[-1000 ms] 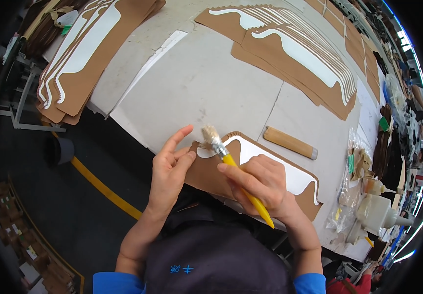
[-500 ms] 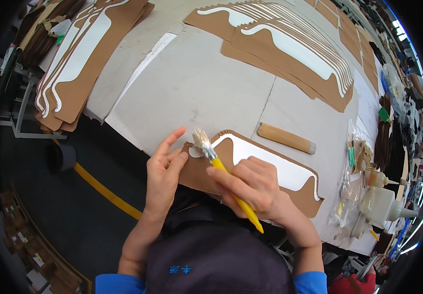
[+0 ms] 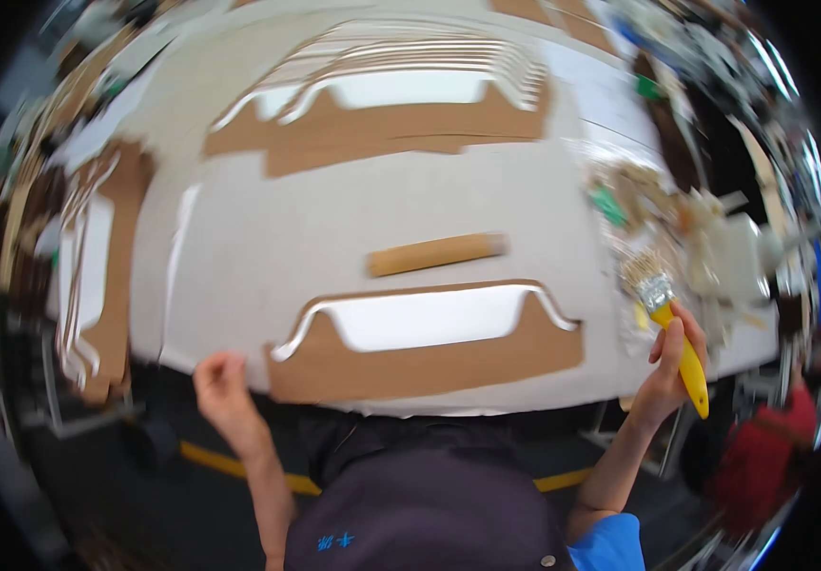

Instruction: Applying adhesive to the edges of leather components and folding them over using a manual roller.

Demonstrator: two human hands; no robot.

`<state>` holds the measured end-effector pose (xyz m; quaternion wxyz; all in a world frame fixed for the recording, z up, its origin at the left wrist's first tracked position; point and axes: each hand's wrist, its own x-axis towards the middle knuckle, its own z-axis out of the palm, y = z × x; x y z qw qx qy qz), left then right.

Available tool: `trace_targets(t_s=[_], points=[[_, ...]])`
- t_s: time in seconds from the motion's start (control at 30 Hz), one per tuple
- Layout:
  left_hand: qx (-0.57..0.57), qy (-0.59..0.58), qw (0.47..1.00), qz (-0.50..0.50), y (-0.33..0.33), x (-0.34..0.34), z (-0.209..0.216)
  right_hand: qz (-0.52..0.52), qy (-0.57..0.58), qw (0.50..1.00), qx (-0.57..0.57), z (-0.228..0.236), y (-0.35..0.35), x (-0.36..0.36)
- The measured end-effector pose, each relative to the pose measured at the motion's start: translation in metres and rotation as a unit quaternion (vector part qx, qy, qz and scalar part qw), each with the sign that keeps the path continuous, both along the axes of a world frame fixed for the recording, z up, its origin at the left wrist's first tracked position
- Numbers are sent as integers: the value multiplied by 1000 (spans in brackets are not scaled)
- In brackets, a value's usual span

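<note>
A brown panel (image 3: 410, 373) with a white trapezoid area (image 3: 425, 321) and curved white edging lies at the table's near edge. My right hand (image 3: 674, 366) is shut around the yellow handle of a paintbrush (image 3: 684, 354), with the bristles pointing up and away. The brush hangs at the table's right side, over or beside clear plastic wrapping. Off the panel's left end is my left hand (image 3: 227, 395), apart from the panel. Its fingers are bent but smeared by motion, and nothing shows in them.
Beyond the panel lies a tan roll or strip (image 3: 436, 254). Overlapping similar panels (image 3: 401, 133) fan out at the far side. More panels (image 3: 117, 257) are stacked at the left. Clear plastic wrapping (image 3: 631, 190) and a whitish bottle (image 3: 729, 257) stand at the right.
My view has turned, so the panel looks squarer to me. My left hand has come away from its left end. My right hand has carried the paintbrush from above the panel to the right.
</note>
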<state>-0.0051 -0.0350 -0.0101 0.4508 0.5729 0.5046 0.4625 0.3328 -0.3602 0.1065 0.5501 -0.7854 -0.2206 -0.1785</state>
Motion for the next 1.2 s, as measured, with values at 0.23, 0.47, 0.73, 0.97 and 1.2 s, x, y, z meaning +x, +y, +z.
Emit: trace_targets(t_s=[0.23,0.47,0.73,0.97,1.2], points=[[-21,-73,995,69,17,-5,-3,-264,-10,961,83,0,-167,53],[3,-61,995,80,32,-35,-6,-283,1,956,76,9,-278,146],[228,23,971,65,39,-87,-47,-271,219,925,-149,-3,-301,262],[171,5,979,107,31,-87,-51,-346,161,828,-411,57,-274,240],[89,-3,989,121,20,-82,-57,-459,-252,779,-345,113,-257,371]])
